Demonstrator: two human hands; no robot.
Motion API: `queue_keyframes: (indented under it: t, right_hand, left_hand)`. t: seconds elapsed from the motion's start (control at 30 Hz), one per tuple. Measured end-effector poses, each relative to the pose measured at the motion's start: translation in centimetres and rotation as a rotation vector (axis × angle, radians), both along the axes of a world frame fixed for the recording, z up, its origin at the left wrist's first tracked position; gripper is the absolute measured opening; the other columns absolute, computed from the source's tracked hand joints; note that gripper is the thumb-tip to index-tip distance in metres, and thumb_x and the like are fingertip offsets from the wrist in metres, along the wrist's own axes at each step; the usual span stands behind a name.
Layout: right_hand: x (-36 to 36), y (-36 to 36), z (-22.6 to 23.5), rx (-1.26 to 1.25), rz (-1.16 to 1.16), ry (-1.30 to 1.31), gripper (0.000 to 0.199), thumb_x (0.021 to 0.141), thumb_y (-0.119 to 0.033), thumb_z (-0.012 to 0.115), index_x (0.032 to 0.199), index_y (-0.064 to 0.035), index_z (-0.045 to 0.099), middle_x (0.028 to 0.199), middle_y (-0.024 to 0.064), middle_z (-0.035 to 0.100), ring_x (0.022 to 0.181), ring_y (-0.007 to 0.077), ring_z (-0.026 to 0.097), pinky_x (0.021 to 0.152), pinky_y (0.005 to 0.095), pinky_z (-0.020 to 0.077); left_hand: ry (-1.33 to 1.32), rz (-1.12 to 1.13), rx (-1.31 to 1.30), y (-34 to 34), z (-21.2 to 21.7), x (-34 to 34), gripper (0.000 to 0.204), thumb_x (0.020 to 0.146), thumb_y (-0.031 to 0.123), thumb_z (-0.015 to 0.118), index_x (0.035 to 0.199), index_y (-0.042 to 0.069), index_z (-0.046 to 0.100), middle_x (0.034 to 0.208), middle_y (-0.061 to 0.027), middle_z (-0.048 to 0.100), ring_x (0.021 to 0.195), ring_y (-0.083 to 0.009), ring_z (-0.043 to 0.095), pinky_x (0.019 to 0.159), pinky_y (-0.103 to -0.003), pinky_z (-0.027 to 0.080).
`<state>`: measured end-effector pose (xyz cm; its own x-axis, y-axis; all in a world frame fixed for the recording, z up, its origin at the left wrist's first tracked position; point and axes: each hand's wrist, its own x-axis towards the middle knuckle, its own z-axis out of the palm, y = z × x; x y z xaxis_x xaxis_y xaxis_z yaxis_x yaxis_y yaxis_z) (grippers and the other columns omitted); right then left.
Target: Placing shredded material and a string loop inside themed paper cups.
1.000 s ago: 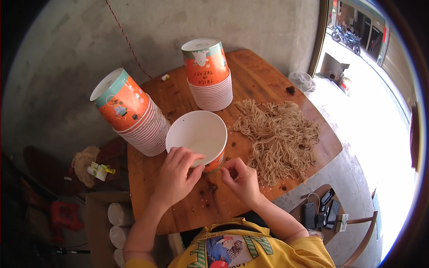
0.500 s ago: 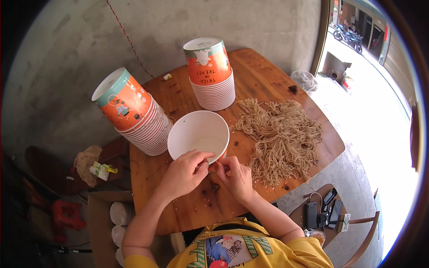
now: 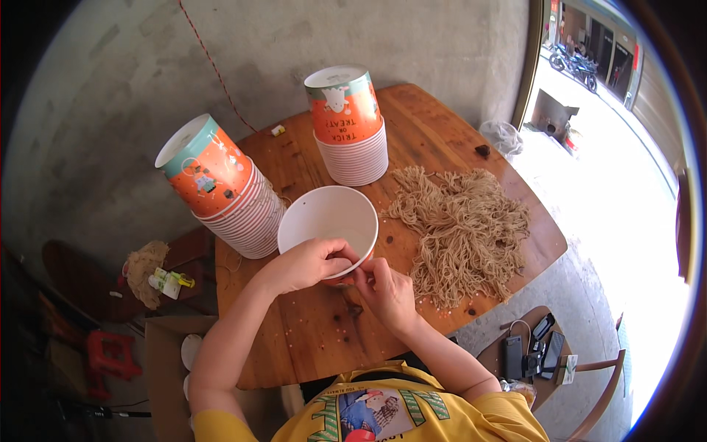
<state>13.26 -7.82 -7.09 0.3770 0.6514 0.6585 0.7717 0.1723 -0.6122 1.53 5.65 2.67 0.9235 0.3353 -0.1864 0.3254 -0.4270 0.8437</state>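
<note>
A white-lined paper bucket [image 3: 324,214] stands mouth up on the wooden table in front of me, with a small dark hole in its far wall near the rim. My left hand [image 3: 313,262] reaches over the near rim, its fingers bent together against the inside wall. Just outside the same part of the rim, my right hand [image 3: 387,291] has thumb and forefinger pinched together. Whatever the fingertips hold is too small to make out. To the right lies a loose heap of tan cords [image 3: 460,232].
Two stacks of upturned orange and teal paper buckets, the left stack [image 3: 213,177] leaning and the far stack [image 3: 346,121] upright, stand behind the bucket. A cardboard box [image 3: 166,353] is at the lower left. A stool holding electronics [image 3: 534,357] stands at the right.
My left hand has moved over the rim, and its fingers now dip into the bucket. The right hand remains pinched at the outer wall, nearly in place.
</note>
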Motion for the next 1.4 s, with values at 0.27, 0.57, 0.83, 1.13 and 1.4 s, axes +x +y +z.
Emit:
queue_keyframes:
  t: [0.27,0.57,0.83,1.13,1.4]
  right_hand:
    - [0.1,-0.6,1.0,-0.040,0.057,0.152,0.017,0.090,-0.013,0.068,0.098,-0.0048,0.056,0.072,0.0074,0.067,0.060,0.0177,0.067,0.053,0.0311,0.0523]
    - [2.5,0.2,4.0,-0.177,0.249,0.468,0.019,0.092,-0.015,0.067,0.106,-0.0038,0.061,0.066,0.0001,0.057,0.057,0.0069,0.050,0.054,0.0248,0.0420]
    - [3.0,1.3,2.5,-0.059,0.478,0.942,0.013,0.095,-0.015,0.063,0.098,-0.0023,0.064,0.074,-0.0035,0.061,0.069,0.0020,0.053,0.063,0.0201,0.0427]
    - [6.6,-1.4,6.0,-0.302,0.575,0.532,0.015,0.093,-0.015,0.064,0.102,-0.0046,0.057,0.074,-0.0027,0.057,0.065,0.0023,0.051,0.058,0.0215,0.0411]
    - [7.4,0.8,10.6,-0.304,0.599,0.130,0.009,0.088,-0.006,0.066,0.096,-0.0040,0.061,0.080,0.0058,0.062,0.072,0.0118,0.061,0.064,0.0262,0.0481]
  left_hand:
    - [0.038,0.033,0.192,-0.4,0.3,0.8,0.010,0.096,0.009,0.054,0.092,0.000,0.055,0.084,-0.0058,0.063,0.079,-0.0142,0.058,0.074,-0.030,0.048]
    - [-0.347,0.092,0.205,-0.6,-0.1,1.2,0.006,0.095,0.007,0.056,0.097,0.002,0.053,0.090,-0.0054,0.058,0.082,-0.0144,0.056,0.078,-0.029,0.047]
    - [-0.130,0.258,-0.384,-1.8,0.0,1.5,0.027,0.093,0.009,0.061,0.118,0.002,0.054,0.105,-0.0047,0.062,0.091,-0.0090,0.058,0.077,-0.023,0.047]
    - [-0.082,0.272,-0.325,-0.8,-0.7,2.1,0.014,0.092,0.008,0.059,0.104,0.001,0.063,0.095,-0.0014,0.064,0.080,-0.0063,0.057,0.070,-0.022,0.047]
    - [-0.088,0.205,-0.323,-1.5,-0.3,2.7,0.018,0.093,0.009,0.058,0.109,0.003,0.065,0.099,-0.0004,0.064,0.088,-0.0058,0.057,0.076,-0.022,0.048]
